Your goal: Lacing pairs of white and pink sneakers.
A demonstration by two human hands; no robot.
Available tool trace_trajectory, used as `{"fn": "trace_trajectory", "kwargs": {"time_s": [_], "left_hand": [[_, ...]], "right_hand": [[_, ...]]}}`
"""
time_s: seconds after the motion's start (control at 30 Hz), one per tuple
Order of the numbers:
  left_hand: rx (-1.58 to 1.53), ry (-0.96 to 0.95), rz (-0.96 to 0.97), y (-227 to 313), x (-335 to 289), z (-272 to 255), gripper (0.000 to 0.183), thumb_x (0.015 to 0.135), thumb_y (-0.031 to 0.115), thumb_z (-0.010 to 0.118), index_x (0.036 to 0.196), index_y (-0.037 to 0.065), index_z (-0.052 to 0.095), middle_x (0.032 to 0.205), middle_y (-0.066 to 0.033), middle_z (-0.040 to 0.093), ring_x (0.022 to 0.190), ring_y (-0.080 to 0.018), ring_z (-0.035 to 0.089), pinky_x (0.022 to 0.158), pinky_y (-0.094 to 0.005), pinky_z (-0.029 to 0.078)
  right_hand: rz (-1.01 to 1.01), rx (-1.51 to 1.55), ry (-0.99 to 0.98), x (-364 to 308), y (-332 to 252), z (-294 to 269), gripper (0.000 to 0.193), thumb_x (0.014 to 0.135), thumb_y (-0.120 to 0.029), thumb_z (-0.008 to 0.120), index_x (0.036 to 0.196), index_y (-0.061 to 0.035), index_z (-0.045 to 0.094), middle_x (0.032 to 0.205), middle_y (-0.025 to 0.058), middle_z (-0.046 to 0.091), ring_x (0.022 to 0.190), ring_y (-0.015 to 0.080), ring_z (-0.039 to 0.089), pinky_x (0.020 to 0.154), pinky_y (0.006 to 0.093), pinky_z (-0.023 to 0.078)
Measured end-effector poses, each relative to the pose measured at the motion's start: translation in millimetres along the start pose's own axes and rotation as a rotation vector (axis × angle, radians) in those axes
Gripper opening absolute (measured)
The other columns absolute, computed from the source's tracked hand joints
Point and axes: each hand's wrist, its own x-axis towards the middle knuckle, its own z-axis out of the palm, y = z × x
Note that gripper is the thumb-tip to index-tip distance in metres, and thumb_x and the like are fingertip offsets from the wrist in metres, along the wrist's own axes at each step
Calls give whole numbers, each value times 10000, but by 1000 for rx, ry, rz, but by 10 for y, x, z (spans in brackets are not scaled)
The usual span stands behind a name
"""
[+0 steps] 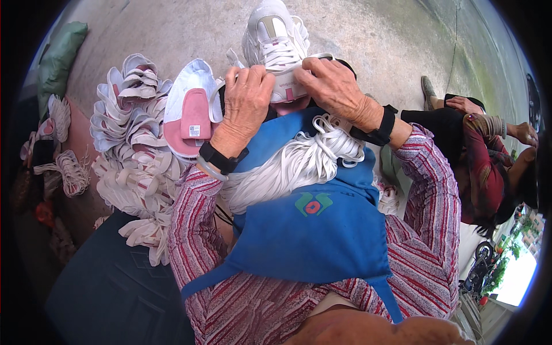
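Observation:
A white sneaker (269,29) with pink details points away from me above my lap. White shoelace (281,54) crosses its front in several rows. My left hand (247,98) is closed at the near left of the tongue (289,83), with lace by its fingers. On the other side my right hand (332,86) pinches the lace, a loop of it showing above the knuckles. The fingertips of both hands are partly hidden. Across my blue apron (310,241) lies a thick bundle of white shoelaces (287,167), gathered toward its right end.
Left of my hands stands a white and pink shoe piece (192,118) with a small label, beside a heap of white and pink shoe uppers (135,149). Farther left are lace bundles (73,172) and a green sack (60,60). Another person (480,155) sits at the right.

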Motion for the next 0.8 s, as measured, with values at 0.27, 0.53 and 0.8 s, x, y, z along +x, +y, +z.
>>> {"fn": "trace_trajectory", "kwargs": {"time_s": [0.27, 0.53, 0.8], "left_hand": [[-580, 173, -417, 167, 129, -239, 115, 783, 30, 642, 853, 41, 551, 752, -52, 570, 675, -185, 562, 643, -297, 450], [-815, 213, -346, 69, 518, -648, 107, 822, 68, 656, 903, 16, 611, 775, -29, 645, 648, -79, 578, 611, -216, 475], [-437, -24, -481, -258, 271, -255, 219, 840, 208, 600, 1015, 77, 586, 890, -66, 635, 884, -262, 578, 863, -424, 379]], "right_hand": [[-62, 267, -56, 233, -48, -182, 273, 834, -316, 583, 832, -44, 554, 834, 54, 465, 743, 174, 498, 639, 315, 420], [535, 1119, -44, 547, -248, -534, 243, 968, -253, 423, 914, -25, 488, 686, 42, 560, 599, 78, 546, 534, 206, 458], [509, 1194, -262, 390, -200, -664, 238, 970, -266, 431, 950, -42, 510, 697, -20, 472, 593, 44, 429, 530, 190, 366]]}}
